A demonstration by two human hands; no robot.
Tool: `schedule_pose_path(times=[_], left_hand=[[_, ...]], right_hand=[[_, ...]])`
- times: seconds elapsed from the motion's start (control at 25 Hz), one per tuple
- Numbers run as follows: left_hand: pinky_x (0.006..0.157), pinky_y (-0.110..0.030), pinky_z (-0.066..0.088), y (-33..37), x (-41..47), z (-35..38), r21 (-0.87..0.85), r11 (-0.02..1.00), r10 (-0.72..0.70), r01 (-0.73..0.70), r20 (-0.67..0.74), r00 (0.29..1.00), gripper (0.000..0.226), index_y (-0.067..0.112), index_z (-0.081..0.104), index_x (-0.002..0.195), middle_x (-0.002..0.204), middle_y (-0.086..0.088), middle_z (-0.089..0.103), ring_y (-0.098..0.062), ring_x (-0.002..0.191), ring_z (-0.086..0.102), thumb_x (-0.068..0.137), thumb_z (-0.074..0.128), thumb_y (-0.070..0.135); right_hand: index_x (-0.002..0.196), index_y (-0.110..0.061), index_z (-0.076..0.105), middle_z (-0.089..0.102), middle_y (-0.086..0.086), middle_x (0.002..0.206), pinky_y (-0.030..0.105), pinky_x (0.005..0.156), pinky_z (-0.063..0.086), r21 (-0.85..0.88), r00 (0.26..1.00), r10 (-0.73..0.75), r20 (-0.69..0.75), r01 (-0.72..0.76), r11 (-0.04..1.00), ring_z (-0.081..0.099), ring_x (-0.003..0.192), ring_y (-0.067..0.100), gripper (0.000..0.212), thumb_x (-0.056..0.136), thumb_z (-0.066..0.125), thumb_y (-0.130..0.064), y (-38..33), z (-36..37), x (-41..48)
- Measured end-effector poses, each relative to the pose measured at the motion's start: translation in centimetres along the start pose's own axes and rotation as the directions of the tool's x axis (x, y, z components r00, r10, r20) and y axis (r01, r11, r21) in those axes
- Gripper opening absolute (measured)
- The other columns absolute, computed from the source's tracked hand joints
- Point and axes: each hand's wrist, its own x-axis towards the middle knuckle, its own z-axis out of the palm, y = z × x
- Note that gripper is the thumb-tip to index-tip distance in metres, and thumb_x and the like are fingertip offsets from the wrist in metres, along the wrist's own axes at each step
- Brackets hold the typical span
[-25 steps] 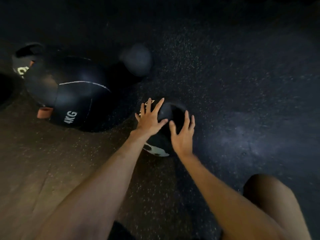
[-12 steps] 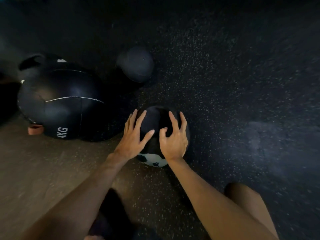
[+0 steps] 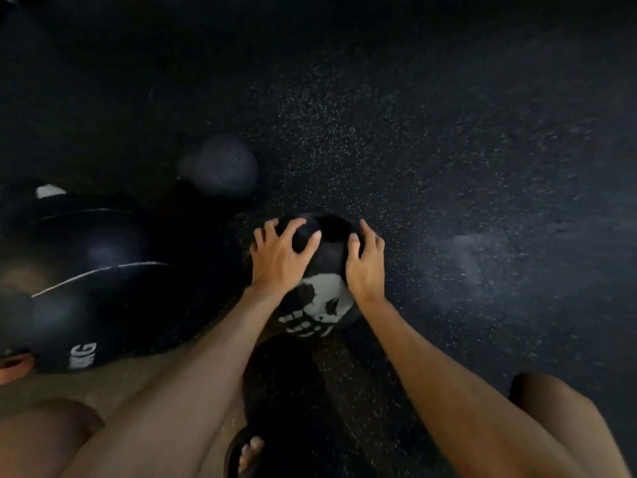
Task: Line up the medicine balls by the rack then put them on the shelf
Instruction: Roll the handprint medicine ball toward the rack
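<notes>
Head view, looking down. At centre, over the speckled floor [image 3: 448,167], we see a small medicine ball [image 3: 320,301], black with a white printed graphic on its near face. We cannot tell whether it touches the floor. The left hand [image 3: 275,262] lies over its upper left, fingers spread and curled onto the surface. The right hand [image 3: 367,269] cups its right side, fingers curled against it, so both hands grip the ball between them. We can read no lettering in the graphic. To the left sits a large medicine ball [image 3: 86,281] marked "KG" in white, the preceding digit blurred. A third ball [image 3: 220,167], dark and blurred, lies beyond. A sandalled foot [image 3: 246,453] shows below.
</notes>
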Motion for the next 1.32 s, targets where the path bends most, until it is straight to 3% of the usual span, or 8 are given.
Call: schedule_pose_path(times=[0.24, 0.36, 0.52, 0.76, 0.88, 1.08, 1.16, 1.32], left_hand=[[0.105, -0.058, 0.039, 4.3, 14.2, 0.6, -0.089, 0.962, -0.225, 0.257, 0.269, 0.937, 0.054, 0.031, 0.061, 0.128, 0.140, -0.012, 0.052, -0.037, 0.130, 0.044, 0.095, 0.036, 0.065], [0.101, -0.041, 0.045, 3.4, 17.7, 0.8, -0.259, 0.966, 0.071, 0.000, 0.262, 0.962, 0.046, 0.023, 0.066, 0.119, 0.129, -0.005, 0.063, -0.027, 0.121, 0.056, 0.100, 0.041, 0.058], [0.117, -0.038, 0.032, -0.8, 19.4, 1.1, -0.375, 0.886, 0.361, -0.273, 0.188, 0.913, 0.058, 0.033, 0.050, 0.145, 0.151, 0.001, 0.047, -0.020, 0.140, 0.040, 0.097, 0.039, 0.064], [0.109, -0.043, 0.040, -1.2, 23.1, 1.3, -0.457, 0.885, 0.001, 0.093, 0.202, 0.979, 0.051, 0.041, 0.056, 0.136, 0.142, -0.001, 0.054, -0.025, 0.130, 0.050, 0.095, 0.040, 0.065], [0.104, -0.040, 0.043, -0.7, 26.1, 1.0, -0.506, 0.831, -0.097, 0.233, 0.280, 0.955, 0.049, 0.036, 0.065, 0.128, 0.135, -0.001, 0.062, -0.027, 0.125, 0.055, 0.094, 0.040, 0.061], [0.090, -0.032, 0.042, 1.1, 30.0, 1.1, -0.521, 0.805, -0.196, 0.284, 0.217, 0.956, 0.047, 0.017, 0.067, 0.118, 0.125, -0.007, 0.065, -0.028, 0.118, 0.059, 0.102, 0.041, 0.052], [0.104, -0.035, 0.039, 0.9, 30.2, 1.2, -0.525, 0.821, -0.116, 0.225, 0.233, 0.965, 0.052, 0.023, 0.055, 0.139, 0.144, -0.007, 0.053, -0.027, 0.133, 0.048, 0.102, 0.038, 0.056], [0.124, -0.050, 0.007, 0.6, 24.9, 3.5, -0.475, 0.879, 0.040, 0.043, 0.163, 0.986, 0.076, 0.040, 0.009, 0.159, 0.168, 0.005, -0.007, -0.022, 0.155, -0.006, 0.094, 0.035, 0.072]], right_hand=[[0.156, -0.047, -0.010, -0.016, -0.006, 0.168, 0.048, 0.123, 0.008, -0.057, 0.999, 0.046, -0.005, -0.047, 0.997, -0.009, 0.155, 0.022, 0.083, 0.092, 0.036, -0.073, 1.1, 3.1, -4.3], [0.155, -0.051, -0.008, -0.011, -0.003, 0.169, 0.055, 0.124, 0.011, 0.001, 0.988, 0.157, -0.001, -0.157, 0.988, -0.008, 0.155, 0.028, 0.080, 0.093, 0.036, -0.074, -1.0, 3.4, 1.8], [0.158, -0.047, 0.006, 0.004, 0.002, 0.169, 0.059, 0.123, 0.008, -0.081, 0.974, 0.225, -0.018, -0.226, 0.971, 0.000, 0.155, 0.031, 0.070, 0.097, 0.032, -0.070, -4.6, 3.6, 9.4], [0.155, -0.034, 0.031, 0.031, 0.006, 0.159, 0.060, 0.120, 0.020, -0.229, 0.992, 0.056, -0.115, -0.081, 0.970, 0.025, 0.149, 0.028, 0.066, 0.098, 0.039, -0.065, -8.0, 5.3, 16.1], [0.157, -0.035, 0.023, 0.016, 0.003, 0.167, 0.057, 0.124, 0.001, -0.432, 0.976, -0.162, -0.144, 0.085, 0.898, 0.004, 0.156, 0.024, 0.073, 0.095, 0.034, -0.071, -7.2, 8.0, 13.7], [0.156, -0.039, 0.023, 0.014, 0.001, 0.167, 0.063, 0.121, 0.001, -0.436, 0.997, -0.042, -0.067, 0.008, 0.900, 0.002, 0.155, 0.024, 0.068, 0.096, 0.032, -0.070, -9.1, 8.0, 20.5], [0.154, -0.040, 0.029, 0.019, 0.002, 0.165, 0.065, 0.119, 0.001, -0.377, 0.998, 0.055, -0.017, -0.058, 0.924, 0.008, 0.154, 0.025, 0.065, 0.096, 0.034, -0.068, -10.3, 7.4, 25.0], [0.152, -0.035, 0.037, 0.030, 0.010, 0.160, 0.068, 0.116, 0.005, -0.351, 0.967, 0.225, 0.121, -0.170, 0.921, 0.020, 0.148, 0.035, 0.065, 0.095, 0.034, -0.065, -12.8, 6.6, 33.4]])
